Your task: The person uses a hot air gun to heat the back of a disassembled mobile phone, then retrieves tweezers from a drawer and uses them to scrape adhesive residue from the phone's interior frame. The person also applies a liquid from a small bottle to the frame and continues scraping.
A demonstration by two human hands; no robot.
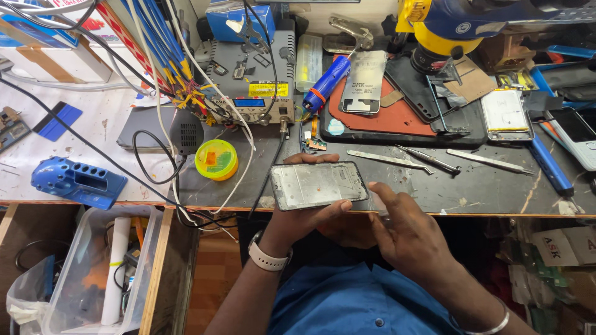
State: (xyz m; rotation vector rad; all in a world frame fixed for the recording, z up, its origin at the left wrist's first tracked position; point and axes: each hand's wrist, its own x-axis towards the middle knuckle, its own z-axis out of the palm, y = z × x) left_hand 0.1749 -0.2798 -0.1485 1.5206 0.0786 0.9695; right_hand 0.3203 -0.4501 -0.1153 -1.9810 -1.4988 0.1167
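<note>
Hands: left hand point(305, 218) grips phone frame point(318, 185) by its near edge over the bench point(478, 189) lip, right hand point(403, 229) loosely open just right of the frame, index tip near its corner; thin grip, a nudge could tip the frame off the edge.

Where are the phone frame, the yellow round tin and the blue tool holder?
phone frame point(318, 184), head view, middle of its open silver back.
yellow round tin point(216, 159), head view, centre of its lid.
blue tool holder point(77, 180), head view, its top face.
</note>
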